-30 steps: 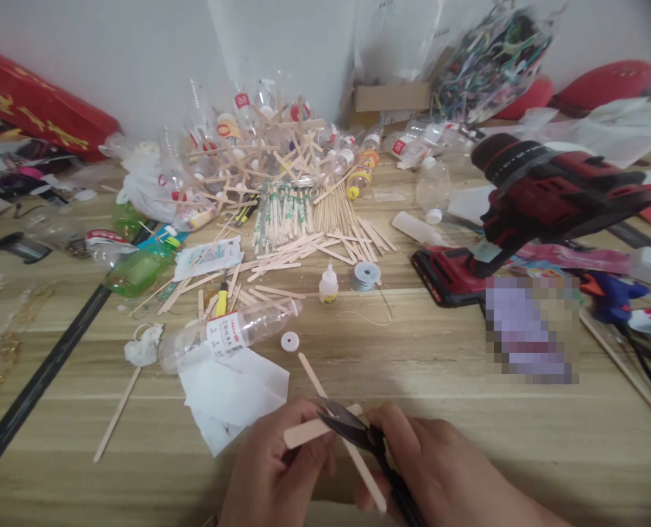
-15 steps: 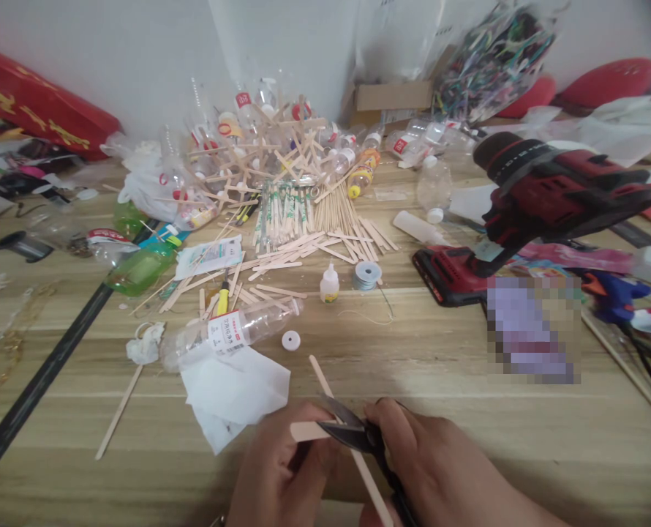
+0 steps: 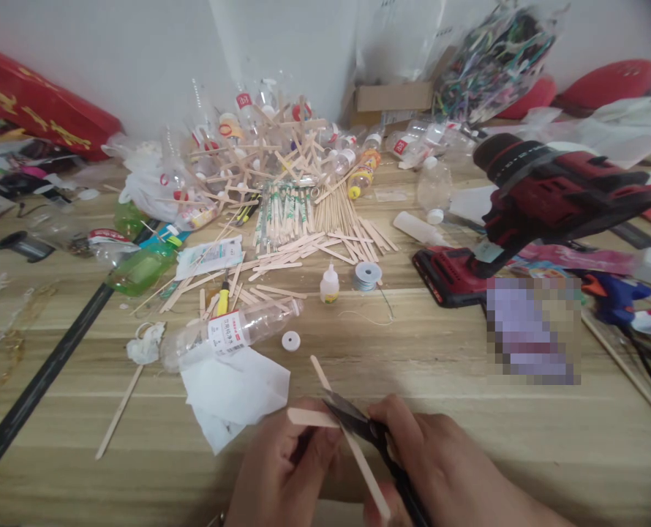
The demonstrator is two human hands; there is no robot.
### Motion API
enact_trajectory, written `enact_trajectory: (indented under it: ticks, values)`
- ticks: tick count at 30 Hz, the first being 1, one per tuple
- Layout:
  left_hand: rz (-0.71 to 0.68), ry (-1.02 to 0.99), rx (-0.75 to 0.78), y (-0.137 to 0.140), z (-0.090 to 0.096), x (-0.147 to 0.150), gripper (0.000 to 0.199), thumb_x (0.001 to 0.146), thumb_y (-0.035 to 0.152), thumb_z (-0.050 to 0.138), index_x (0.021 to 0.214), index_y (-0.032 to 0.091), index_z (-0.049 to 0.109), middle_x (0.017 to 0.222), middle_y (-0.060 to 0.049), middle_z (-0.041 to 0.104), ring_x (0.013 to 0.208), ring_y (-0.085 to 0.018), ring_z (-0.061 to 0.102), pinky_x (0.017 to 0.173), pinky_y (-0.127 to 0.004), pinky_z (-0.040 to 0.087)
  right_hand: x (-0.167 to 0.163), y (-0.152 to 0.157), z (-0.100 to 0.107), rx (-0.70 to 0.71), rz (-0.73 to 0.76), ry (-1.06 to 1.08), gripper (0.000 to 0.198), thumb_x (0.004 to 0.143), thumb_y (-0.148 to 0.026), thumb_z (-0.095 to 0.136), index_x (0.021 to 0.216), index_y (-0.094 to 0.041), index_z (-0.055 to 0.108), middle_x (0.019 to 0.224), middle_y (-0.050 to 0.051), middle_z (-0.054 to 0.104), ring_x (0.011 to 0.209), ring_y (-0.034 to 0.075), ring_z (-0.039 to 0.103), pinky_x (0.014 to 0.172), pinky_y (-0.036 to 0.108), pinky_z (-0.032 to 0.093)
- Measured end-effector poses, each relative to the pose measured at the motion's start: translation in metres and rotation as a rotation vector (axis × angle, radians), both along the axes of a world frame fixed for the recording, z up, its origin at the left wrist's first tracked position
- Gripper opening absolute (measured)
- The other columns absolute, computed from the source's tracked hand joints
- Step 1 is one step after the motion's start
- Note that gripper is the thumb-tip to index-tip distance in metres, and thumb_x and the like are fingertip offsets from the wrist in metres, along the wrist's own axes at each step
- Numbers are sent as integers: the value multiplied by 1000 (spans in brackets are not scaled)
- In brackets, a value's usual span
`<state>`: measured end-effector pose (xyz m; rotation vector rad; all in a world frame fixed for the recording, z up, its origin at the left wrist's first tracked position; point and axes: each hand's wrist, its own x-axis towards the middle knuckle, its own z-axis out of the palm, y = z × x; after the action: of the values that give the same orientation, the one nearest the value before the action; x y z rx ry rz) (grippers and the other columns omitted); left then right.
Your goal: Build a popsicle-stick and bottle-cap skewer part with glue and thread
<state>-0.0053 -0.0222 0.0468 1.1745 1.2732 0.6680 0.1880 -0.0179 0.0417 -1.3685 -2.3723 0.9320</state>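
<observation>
At the bottom centre, my left hand [image 3: 290, 465] pinches a short wooden craft stick [image 3: 310, 418] between thumb and fingers. A longer craft stick [image 3: 358, 454] slants past it, crossing near the blades; where it is held is partly hidden. Wrapped round the handles of black scissors [image 3: 380, 439], my right hand [image 3: 435, 457] keeps their blades close together over the crossing of the sticks. Left of the hands lie a white paper sheet [image 3: 241, 395] and a clear plastic bottle [image 3: 254, 326]. A white bottle cap [image 3: 291, 341] rests beyond my left hand.
A red and black cordless drill [image 3: 556, 190] stands at the right. Ahead are a small glue bottle [image 3: 330, 284] and a wire spool [image 3: 368, 275]. Craft sticks [image 3: 281, 252] and plastic bottles are heaped farther back. A black rod [image 3: 45, 380] crosses the left side.
The scissors' blades have come closer together and swung round. The short stick has shifted slightly left and up, and the lower end of the long stick has moved a little.
</observation>
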Motion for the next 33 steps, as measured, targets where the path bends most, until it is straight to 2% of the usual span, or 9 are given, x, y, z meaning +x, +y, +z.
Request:
enact_trajectory:
  ticks: [3, 6, 10, 15, 18, 22, 25, 28, 33]
  values:
    - [69, -11, -29, 0, 4, 1, 40, 87, 55, 53, 69, 20, 60, 59, 0, 58, 59, -15, 53, 57, -22, 41, 9, 5, 6, 78, -50, 42, 32, 74, -16, 67, 96, -21, 43, 63, -3, 66, 48, 16, 61, 45, 23, 36]
    - [63, 27, -1, 1, 9, 1, 44, 87, 58, 52, 64, 20, 56, 57, 0, 57, 55, -13, 47, 53, -22, 36, 19, 9, 8, 205, -67, 85, 48, 68, -21, 76, 102, -22, 43, 64, -4, 65, 48, 17, 60, 45, 23, 37]
    - [21, 37, 44, 2, 12, 0, 49, 87, 63, 48, 62, 21, 55, 57, -1, 57, 54, -13, 45, 53, -23, 33, 25, 8, 3, 140, -47, 50, 44, 67, -16, 68, 106, -21, 49, 74, 2, 69, 59, 20, 65, 53, 26, 44]
    - [12, 11, 26, 2, 12, 2, 49, 86, 63, 48, 62, 21, 53, 56, 0, 56, 56, -14, 47, 56, -24, 35, 15, 6, 3, -18, -13, 7, 43, 62, -14, 71, 101, -19, 55, 74, 2, 69, 57, 19, 62, 54, 27, 44]
    - [36, 8, 7, 2, 14, 3, 44, 85, 58, 52, 62, 21, 53, 56, 0, 56, 57, -14, 48, 57, -23, 36, 10, 6, 5, -56, -10, 1, 40, 63, -16, 73, 100, -17, 57, 78, 3, 71, 61, 20, 65, 56, 27, 44]
    - [90, -21, -120, 1, 15, 4, 36, 82, 51, 61, 63, 21, 55, 55, 1, 56, 55, -13, 49, 54, -22, 37, 8, 4, 4, 5, 8, -64, 26, 70, -17, 71, 92, -18, 57, 72, 3, 70, 56, 18, 63, 51, 26, 39]
    - [116, -59, -185, 0, 13, 5, 33, 79, 46, 66, 62, 21, 54, 55, 2, 57, 55, -13, 53, 53, -20, 38, 7, 4, 3, 71, 43, -102, 32, 68, -26, 79, 87, -19, 55, 70, 2, 68, 53, 17, 62, 48, 25, 36]
    - [123, -58, -192, 0, 13, 6, 30, 79, 43, 67, 63, 20, 55, 55, 2, 58, 56, -13, 54, 53, -20, 38, 5, 5, 5, 158, 72, -124, 35, 70, -39, 80, 82, -19, 54, 68, 2, 68, 52, 18, 63, 46, 25, 37]
    - [115, -37, -141, 1, 13, 6, 33, 83, 45, 62, 63, 19, 54, 54, 2, 56, 55, -12, 47, 54, -21, 34, 8, 4, 2, 176, 111, -113, 30, 81, -45, 70, 81, -19, 54, 66, 2, 70, 49, 16, 63, 47, 25, 39]
